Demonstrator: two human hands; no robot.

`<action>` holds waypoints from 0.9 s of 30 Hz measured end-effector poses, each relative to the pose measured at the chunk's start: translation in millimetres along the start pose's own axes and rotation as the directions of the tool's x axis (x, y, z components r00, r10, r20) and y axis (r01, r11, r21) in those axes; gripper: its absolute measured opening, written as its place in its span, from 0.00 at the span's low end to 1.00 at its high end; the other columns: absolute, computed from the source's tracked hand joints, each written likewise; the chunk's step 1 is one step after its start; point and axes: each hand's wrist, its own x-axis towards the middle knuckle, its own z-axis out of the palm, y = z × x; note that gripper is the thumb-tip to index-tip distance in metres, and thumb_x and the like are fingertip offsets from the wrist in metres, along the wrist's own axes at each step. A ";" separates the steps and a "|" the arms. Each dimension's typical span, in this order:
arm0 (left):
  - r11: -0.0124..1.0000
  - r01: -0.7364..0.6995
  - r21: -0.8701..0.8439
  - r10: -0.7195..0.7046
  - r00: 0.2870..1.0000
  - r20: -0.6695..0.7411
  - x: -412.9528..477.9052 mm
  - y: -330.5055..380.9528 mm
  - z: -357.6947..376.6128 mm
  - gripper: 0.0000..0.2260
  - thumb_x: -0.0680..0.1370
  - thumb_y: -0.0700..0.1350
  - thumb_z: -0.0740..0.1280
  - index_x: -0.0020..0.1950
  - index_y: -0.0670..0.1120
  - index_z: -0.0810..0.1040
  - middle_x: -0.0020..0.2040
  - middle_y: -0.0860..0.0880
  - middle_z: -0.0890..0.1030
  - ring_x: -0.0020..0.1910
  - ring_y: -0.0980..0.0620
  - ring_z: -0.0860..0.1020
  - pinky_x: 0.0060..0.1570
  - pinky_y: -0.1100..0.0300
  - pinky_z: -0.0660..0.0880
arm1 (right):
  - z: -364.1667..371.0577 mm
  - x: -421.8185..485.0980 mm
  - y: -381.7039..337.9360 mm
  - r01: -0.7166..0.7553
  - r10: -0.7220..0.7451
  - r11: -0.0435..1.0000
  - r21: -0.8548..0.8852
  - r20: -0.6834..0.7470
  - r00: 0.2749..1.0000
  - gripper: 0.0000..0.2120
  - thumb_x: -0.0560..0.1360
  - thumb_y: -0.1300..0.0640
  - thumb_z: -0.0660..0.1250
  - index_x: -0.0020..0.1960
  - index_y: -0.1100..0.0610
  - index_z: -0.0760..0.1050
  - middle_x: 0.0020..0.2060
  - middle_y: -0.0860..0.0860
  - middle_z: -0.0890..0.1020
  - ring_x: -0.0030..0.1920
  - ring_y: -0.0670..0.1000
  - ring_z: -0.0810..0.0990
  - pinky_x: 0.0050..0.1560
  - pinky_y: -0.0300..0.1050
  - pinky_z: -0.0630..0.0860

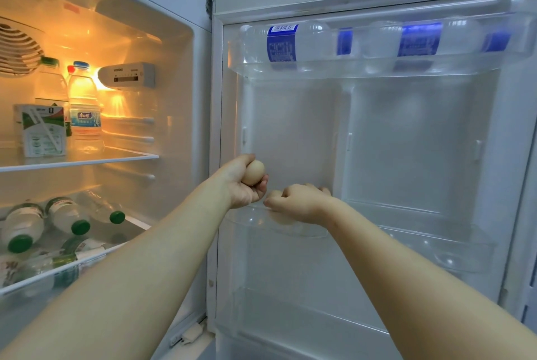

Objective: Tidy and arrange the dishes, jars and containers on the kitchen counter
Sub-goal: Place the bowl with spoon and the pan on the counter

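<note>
Egg stowing seems midway: left hand (247,185) grips a pale beige oval egg (253,172) just beside the white fridge door (290,127), right hand (299,202) curls round a second egg (274,194) at its clear plastic shelf (406,240); counter unseen.

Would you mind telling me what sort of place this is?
Most likely a home kitchen, at an open fridge: lit glass shelves with water bottles and a carton, a clear door rack with bottles lying in it, and the left hand holding an egg beside the door.

Pale thing (280,218) beneath right hand (302,204), unclear.
</note>
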 end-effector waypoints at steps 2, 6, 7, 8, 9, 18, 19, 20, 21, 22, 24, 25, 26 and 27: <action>1.000 -0.001 0.005 0.001 1.000 0.002 1.0 -0.1 0.0 0.13 0.80 0.49 0.61 0.45 0.39 0.68 0.36 0.42 0.71 0.32 0.50 0.72 0.21 0.65 0.73 | 1.3 1.6 1.5 0.013 -0.012 1.000 0.023 -0.008 1.000 0.19 0.79 0.43 0.49 0.40 0.51 0.72 0.52 0.53 0.78 0.60 0.56 0.71 0.66 0.55 0.59; 1.000 -0.007 -0.002 0.007 1.000 0.001 -0.5 -0.1 -0.6 0.13 0.80 0.49 0.61 0.45 0.38 0.68 0.37 0.42 0.72 0.33 0.50 0.72 0.22 0.65 0.73 | 5.2 7.1 4.2 0.035 -0.035 0.997 0.064 -0.002 0.999 0.19 0.78 0.42 0.49 0.37 0.51 0.68 0.48 0.51 0.83 0.53 0.52 0.74 0.61 0.53 0.59; 1.000 -0.010 0.000 0.010 1.000 0.004 -1.1 0.0 -0.3 0.13 0.80 0.48 0.61 0.45 0.38 0.68 0.37 0.42 0.72 0.33 0.50 0.72 0.22 0.66 0.73 | 5.9 8.1 4.6 0.037 -0.037 0.997 0.066 0.002 0.999 0.18 0.78 0.42 0.49 0.39 0.50 0.69 0.48 0.51 0.83 0.54 0.52 0.74 0.60 0.53 0.59; 1.000 -0.013 0.001 0.013 1.000 0.006 -1.8 0.0 -0.4 0.13 0.80 0.48 0.61 0.44 0.39 0.68 0.37 0.42 0.72 0.33 0.50 0.72 0.22 0.66 0.73 | 6.5 8.6 4.8 0.037 -0.038 0.997 0.067 0.004 0.999 0.18 0.78 0.42 0.48 0.42 0.51 0.70 0.48 0.51 0.83 0.54 0.53 0.74 0.60 0.52 0.59; 1.000 -0.015 0.002 0.015 1.000 0.008 -2.5 -0.1 -0.1 0.13 0.80 0.48 0.61 0.44 0.39 0.68 0.37 0.42 0.72 0.33 0.50 0.72 0.22 0.66 0.73 | 6.7 8.6 4.5 0.038 -0.038 0.997 0.068 0.005 0.999 0.18 0.78 0.42 0.48 0.45 0.51 0.71 0.48 0.51 0.83 0.55 0.53 0.74 0.60 0.52 0.59; 0.997 -0.054 0.053 0.055 0.999 0.000 -7.7 -2.1 1.6 0.12 0.80 0.48 0.61 0.45 0.40 0.68 0.37 0.43 0.72 0.33 0.51 0.72 0.24 0.67 0.73 | 8.0 10.7 6.0 0.035 -0.035 0.999 0.016 -0.003 0.999 0.17 0.80 0.45 0.47 0.49 0.51 0.72 0.50 0.51 0.80 0.57 0.55 0.72 0.63 0.54 0.58; 0.994 -0.071 0.080 0.071 0.997 -0.002 -8.9 -2.7 2.5 0.11 0.80 0.48 0.61 0.44 0.41 0.68 0.37 0.43 0.72 0.33 0.51 0.72 0.24 0.66 0.73 | 7.7 10.9 6.4 0.039 -0.039 0.999 0.015 -0.011 0.999 0.16 0.80 0.46 0.47 0.48 0.51 0.71 0.49 0.52 0.79 0.56 0.55 0.72 0.63 0.53 0.59; 0.991 -0.087 0.105 0.088 0.996 -0.006 -10.1 -3.4 3.1 0.11 0.80 0.48 0.61 0.44 0.41 0.68 0.38 0.43 0.72 0.33 0.51 0.72 0.24 0.66 0.73 | 7.4 10.4 7.1 0.039 -0.039 0.999 0.026 -0.023 0.999 0.15 0.80 0.47 0.49 0.47 0.51 0.71 0.47 0.52 0.77 0.54 0.55 0.71 0.61 0.52 0.60; 0.987 -0.101 0.127 0.103 0.995 -0.009 -11.1 -4.0 3.9 0.11 0.80 0.48 0.61 0.44 0.41 0.67 0.38 0.43 0.72 0.33 0.51 0.72 0.24 0.66 0.73 | 6.6 9.7 7.8 0.037 -0.035 0.998 0.055 -0.042 0.998 0.13 0.80 0.48 0.51 0.45 0.52 0.70 0.46 0.52 0.76 0.52 0.55 0.70 0.58 0.50 0.62; 0.983 -0.111 0.146 0.114 0.993 -0.011 -11.7 -4.7 5.0 0.11 0.80 0.48 0.61 0.44 0.42 0.67 0.38 0.43 0.72 0.33 0.51 0.72 0.24 0.65 0.73 | 5.4 9.0 9.3 0.036 -0.029 0.993 0.109 -0.066 0.997 0.12 0.79 0.50 0.52 0.43 0.52 0.71 0.46 0.52 0.76 0.50 0.54 0.71 0.54 0.48 0.64; 0.976 -0.130 0.177 0.134 0.991 -0.013 -13.8 -4.5 5.6 0.11 0.80 0.48 0.61 0.44 0.42 0.67 0.38 0.43 0.72 0.33 0.52 0.72 0.25 0.65 0.73 | 0.9 8.1 11.9 0.028 0.000 0.967 0.255 -0.109 0.994 0.11 0.78 0.55 0.55 0.45 0.55 0.75 0.48 0.53 0.78 0.49 0.54 0.72 0.50 0.45 0.68; 0.972 -0.135 0.191 0.141 0.990 -0.015 -14.2 -4.9 6.0 0.10 0.80 0.48 0.61 0.44 0.42 0.67 0.38 0.43 0.72 0.33 0.52 0.72 0.26 0.65 0.73 | -2.0 7.2 13.5 0.019 0.018 0.954 0.299 -0.118 0.993 0.11 0.78 0.58 0.55 0.49 0.56 0.77 0.49 0.54 0.78 0.49 0.54 0.73 0.48 0.43 0.68; 0.969 -0.141 0.203 0.147 0.989 -0.015 -14.7 -5.4 6.3 0.10 0.80 0.47 0.61 0.44 0.42 0.67 0.38 0.43 0.71 0.33 0.52 0.72 0.29 0.64 0.73 | -5.1 6.2 15.2 0.008 0.028 0.953 0.303 -0.114 0.993 0.13 0.78 0.60 0.55 0.54 0.58 0.77 0.52 0.55 0.78 0.50 0.54 0.73 0.48 0.41 0.68; 0.965 -0.150 0.214 0.155 0.988 -0.010 -15.0 -5.5 6.9 0.10 0.80 0.47 0.61 0.44 0.42 0.67 0.38 0.43 0.71 0.33 0.51 0.72 0.31 0.64 0.72 | -8.5 5.9 16.9 -0.004 0.032 0.963 0.270 -0.101 0.994 0.14 0.78 0.62 0.55 0.57 0.58 0.77 0.55 0.55 0.78 0.53 0.54 0.73 0.49 0.40 0.67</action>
